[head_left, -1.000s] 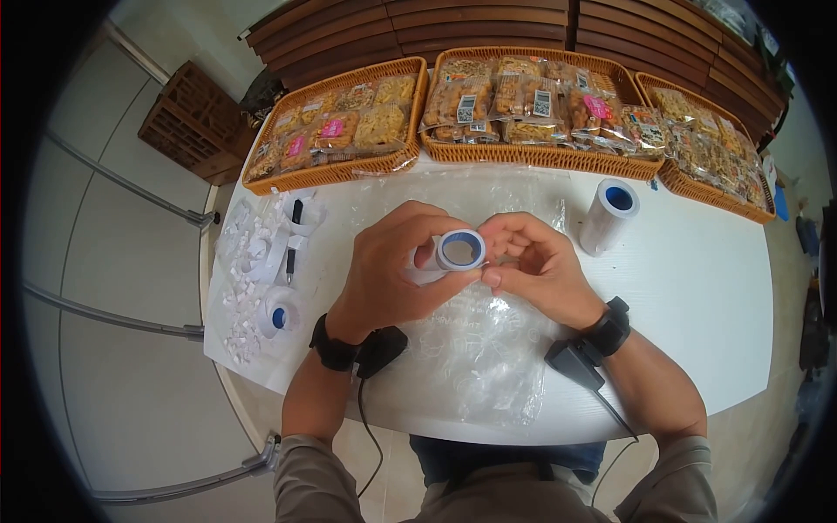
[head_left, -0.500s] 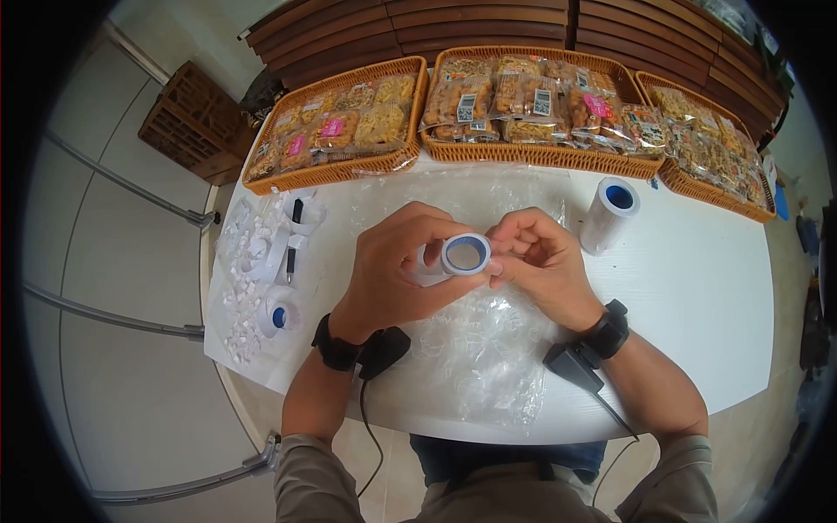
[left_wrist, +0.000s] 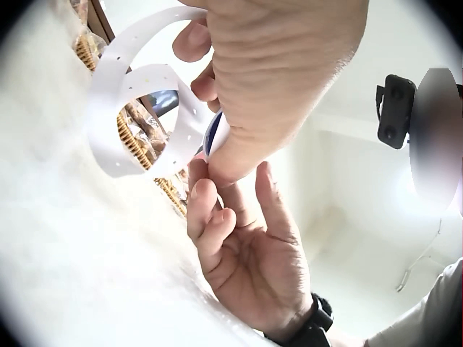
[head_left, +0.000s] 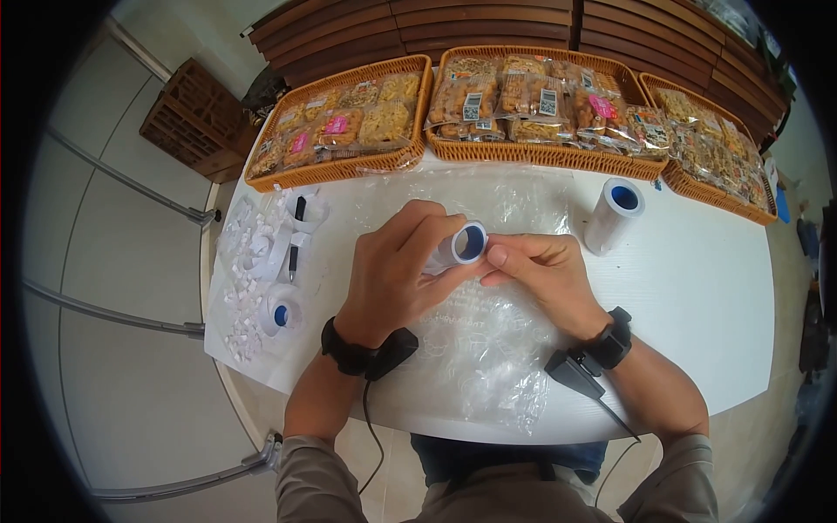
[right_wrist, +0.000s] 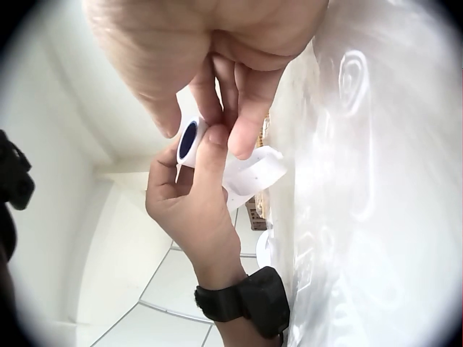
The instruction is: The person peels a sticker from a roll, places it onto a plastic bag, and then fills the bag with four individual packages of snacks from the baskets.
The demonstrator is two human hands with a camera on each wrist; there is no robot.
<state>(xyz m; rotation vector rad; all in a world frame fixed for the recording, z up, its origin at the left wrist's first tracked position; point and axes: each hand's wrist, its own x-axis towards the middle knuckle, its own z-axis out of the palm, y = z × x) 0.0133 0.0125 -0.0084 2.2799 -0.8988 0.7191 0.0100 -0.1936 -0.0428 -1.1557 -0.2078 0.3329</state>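
My left hand grips a small roll of white label paper with a blue core, thumb below and fingers around its far side. The core's open end faces up and to the right. In the left wrist view, a loose white paper strip curls in loops beyond the left hand. My right hand has its fingertips right at the roll's right rim. In the right wrist view its fingers are fairly straight, with the thumb standing apart from them. The roll sits between the two hands there.
Clear plastic sheeting lies under the hands. Another roll stands at the right. Paper scraps, a black pen and a small roll lie left. Wicker baskets of packaged snacks line the back.
The left hand has tilted the roll so its open end turns more to the right. The right hand's fingers have straightened toward the rim.
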